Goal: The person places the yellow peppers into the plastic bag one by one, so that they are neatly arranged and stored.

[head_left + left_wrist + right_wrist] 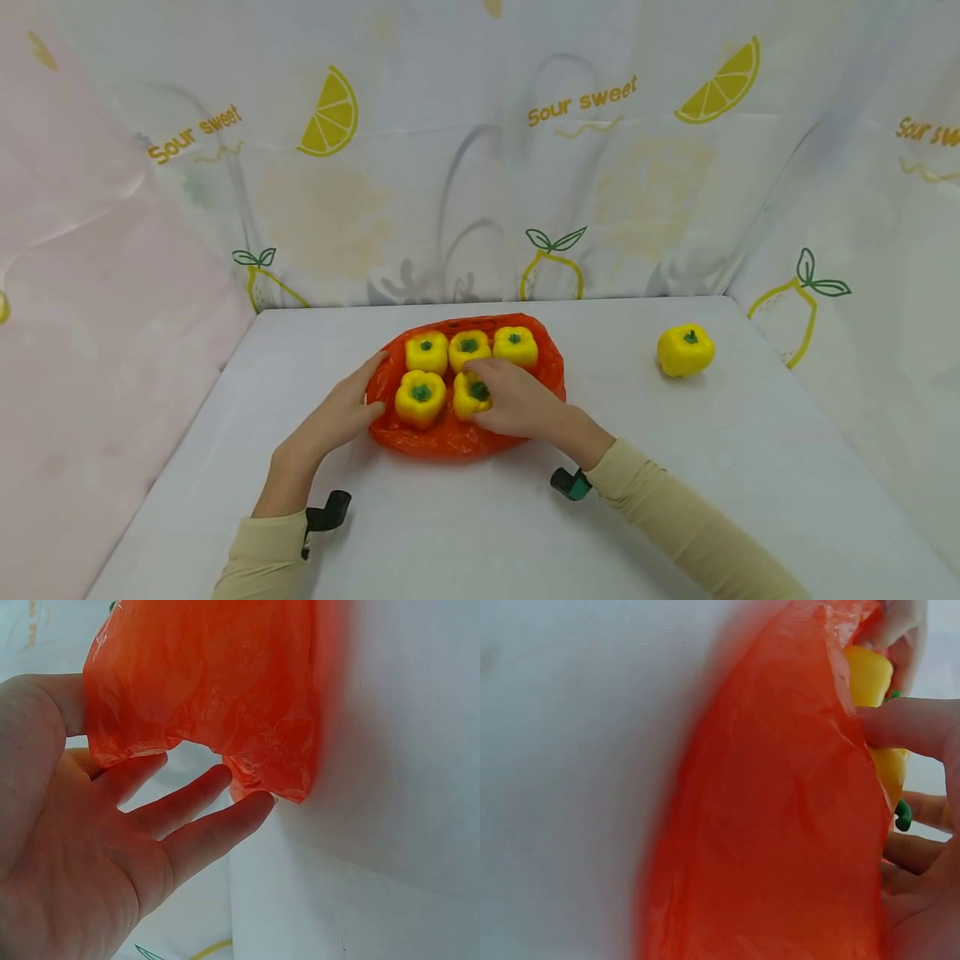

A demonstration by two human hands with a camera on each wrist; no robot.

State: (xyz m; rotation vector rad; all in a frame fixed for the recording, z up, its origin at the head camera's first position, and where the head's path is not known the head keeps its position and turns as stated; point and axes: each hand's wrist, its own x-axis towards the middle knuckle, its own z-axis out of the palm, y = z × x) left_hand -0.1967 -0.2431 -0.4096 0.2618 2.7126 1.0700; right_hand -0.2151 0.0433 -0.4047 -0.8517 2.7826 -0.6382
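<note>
A red plastic bag (457, 440) lies spread on the white table, its mouth facing up. Several yellow bell peppers (427, 353) sit inside in two rows, green stems upward. At the bag's left rim is my left hand (341, 412). Its thumb hooks over the plastic in the left wrist view, while the outer fingers (217, 834) stretch beneath it. My right hand (519, 402) reaches into the front row and grips a yellow bell pepper (467, 398) between thumb and fingers. Plastic hides much of that pepper in the right wrist view.
One more yellow bell pepper (686, 351) stands alone on the table (750, 467), to the right of the bag. A white cloth with lemon prints (450, 167) forms the walls behind and at the sides. Dark camera mounts (327, 512) stick out at both wrists.
</note>
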